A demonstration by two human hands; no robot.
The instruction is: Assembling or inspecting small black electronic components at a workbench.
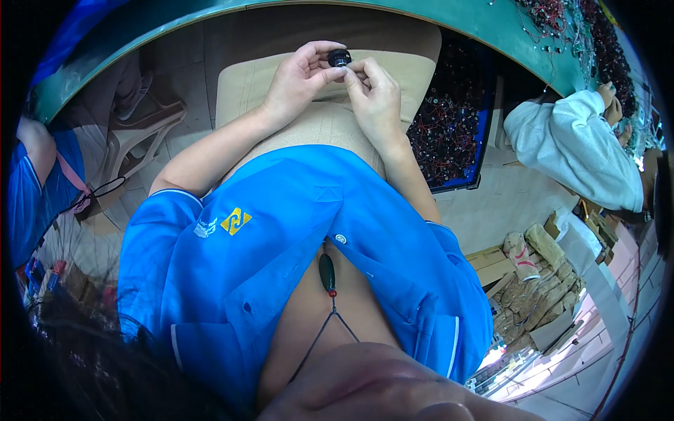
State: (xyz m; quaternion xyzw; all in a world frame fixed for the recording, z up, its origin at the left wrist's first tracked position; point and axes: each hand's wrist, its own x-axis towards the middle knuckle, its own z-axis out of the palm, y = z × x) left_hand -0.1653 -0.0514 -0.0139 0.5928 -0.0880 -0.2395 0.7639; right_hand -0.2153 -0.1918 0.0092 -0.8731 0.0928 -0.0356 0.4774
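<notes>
Head view: left hand (302, 74) gripping a small, glossy black cylindrical part (338, 57), right hand (375, 95) fingers pinching its lower end, over the beige cloth lap (330, 126), short of the teal surface's (505, 31) near edge. Sloppy pinch could drop it, imo.

This is a workshop for small wired parts. A long green workbench (505, 36) runs across the far side, with tangled parts and red wires (551, 15) heaped at far right. Below it, a blue-rimmed crate (481, 151) holds many more. A person in pale sleeves (572, 144) works at the right; cardboard (489, 265), probably packing, lies near right, distorted by the lens.
</notes>
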